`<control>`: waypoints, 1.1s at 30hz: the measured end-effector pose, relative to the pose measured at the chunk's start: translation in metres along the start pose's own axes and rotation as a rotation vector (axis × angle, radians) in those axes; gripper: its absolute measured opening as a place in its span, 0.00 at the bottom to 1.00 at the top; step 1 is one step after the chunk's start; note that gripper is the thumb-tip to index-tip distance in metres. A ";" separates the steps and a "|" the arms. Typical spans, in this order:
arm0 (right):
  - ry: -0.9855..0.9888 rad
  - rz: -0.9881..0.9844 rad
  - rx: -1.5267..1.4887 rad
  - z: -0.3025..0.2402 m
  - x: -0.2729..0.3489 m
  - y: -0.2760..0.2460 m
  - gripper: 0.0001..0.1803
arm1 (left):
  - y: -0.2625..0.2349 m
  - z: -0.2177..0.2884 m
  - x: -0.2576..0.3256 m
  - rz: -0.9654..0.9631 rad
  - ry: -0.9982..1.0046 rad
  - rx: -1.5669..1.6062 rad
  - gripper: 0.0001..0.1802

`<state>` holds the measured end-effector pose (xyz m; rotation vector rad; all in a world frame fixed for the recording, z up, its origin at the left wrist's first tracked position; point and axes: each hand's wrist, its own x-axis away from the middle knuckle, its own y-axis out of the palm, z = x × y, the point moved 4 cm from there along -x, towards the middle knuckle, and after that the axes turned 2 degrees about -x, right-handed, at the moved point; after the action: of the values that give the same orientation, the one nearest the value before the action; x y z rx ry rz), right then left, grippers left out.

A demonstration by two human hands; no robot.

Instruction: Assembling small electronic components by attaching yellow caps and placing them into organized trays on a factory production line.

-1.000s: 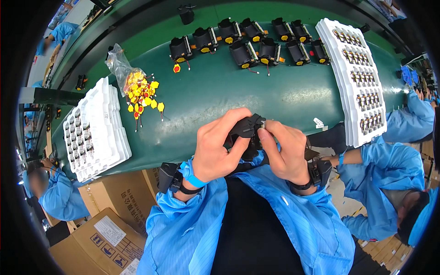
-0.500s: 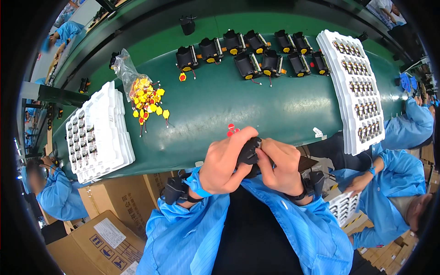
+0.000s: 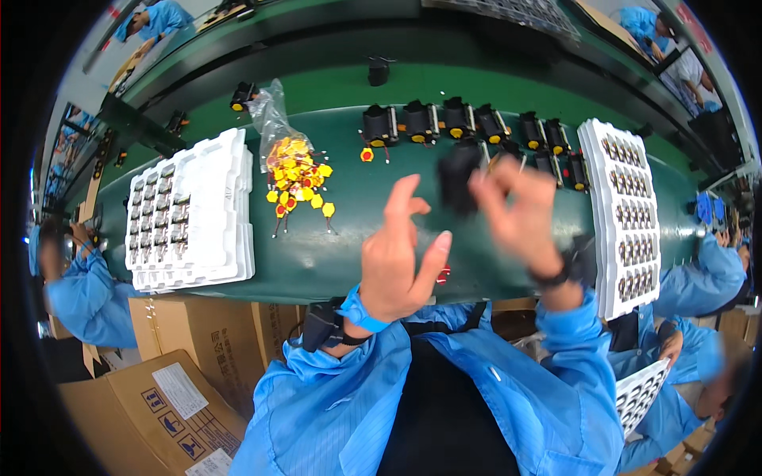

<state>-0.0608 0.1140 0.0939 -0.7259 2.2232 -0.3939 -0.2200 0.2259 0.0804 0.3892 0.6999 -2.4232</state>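
Observation:
My left hand [image 3: 390, 266] hovers over the near side of the green table, thumb and fingers spread, holding nothing. My right hand [image 3: 520, 210] is farther forward and to the right. It grips a black plastic housing [image 3: 458, 178] by its right side; both are smeared by motion. Just beyond stand rows of similar black housings [image 3: 379, 125], with yellow discs at their bases and thin metal parts along one side. The held piece hides part of the nearer row. Red stickers [image 3: 444, 274] lie on the table beside my left thumb.
Yellow-and-red wired discs [image 3: 295, 173] spill from a clear plastic bag [image 3: 272, 115] at the left. White trays of small metal parts stand stacked at the left [image 3: 213, 206] and right [image 3: 605, 262]. Cardboard boxes [image 3: 198, 333] are below left. A co-worker at right holds a white tray [image 3: 643, 395].
My hands were together on the black housing near me. Now the left has let go, and the right has carried the housing forward toward the rows. The whole view has shifted.

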 end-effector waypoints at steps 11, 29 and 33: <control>0.667 -0.204 0.449 0.278 -0.160 -0.015 0.18 | -0.099 -0.090 0.039 0.147 -0.220 -0.416 0.04; 0.473 -0.263 -0.548 -0.022 0.069 0.030 0.08 | -0.045 -0.046 -0.014 -0.139 -0.015 0.366 0.10; 0.697 -0.225 -1.335 -0.031 0.083 0.057 0.22 | 0.006 -0.040 0.006 -0.247 -0.077 0.898 0.14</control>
<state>-0.1520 0.1100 0.0406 -1.6963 2.9123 1.0276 -0.2164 0.2418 0.0429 0.5653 -0.4513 -2.8555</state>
